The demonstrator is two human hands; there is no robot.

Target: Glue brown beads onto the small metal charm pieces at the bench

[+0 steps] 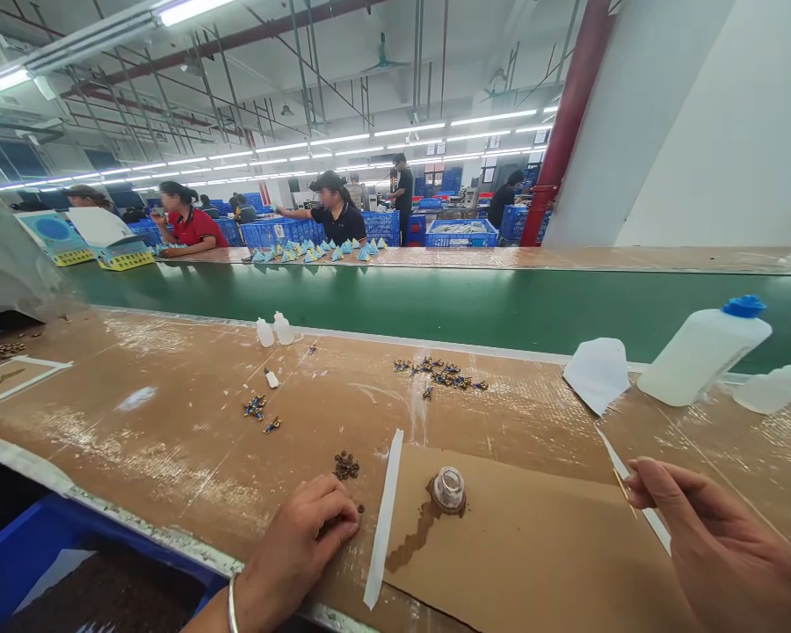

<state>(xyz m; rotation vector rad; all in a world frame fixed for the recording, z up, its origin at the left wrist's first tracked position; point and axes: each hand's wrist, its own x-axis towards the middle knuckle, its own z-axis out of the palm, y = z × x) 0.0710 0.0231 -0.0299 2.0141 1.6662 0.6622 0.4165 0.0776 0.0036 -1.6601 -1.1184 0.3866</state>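
Note:
My left hand [307, 545] rests on the brown workbench [171, 440] near its front edge, fingers curled down over a small dark piece beside a little heap of dark beads [346, 465]. My right hand [712, 545] is at the lower right, fingers pinched on a thin wooden stick [621, 482]. Between the hands lies a cardboard sheet [533, 545] with a small clear cap [449, 489] in a dark glue stain. A white paper strip [383, 519] runs along the sheet's left edge.
Small blue and gold parts [441, 374] lie scattered further back, more [258, 409] to the left. Two small dropper bottles [273, 331], a large white bottle [702, 352] with blue cap and white paper [597, 373] stand by the green conveyor belt [435, 303]. Blue bin [32, 563] at lower left. Other people work across the belt.

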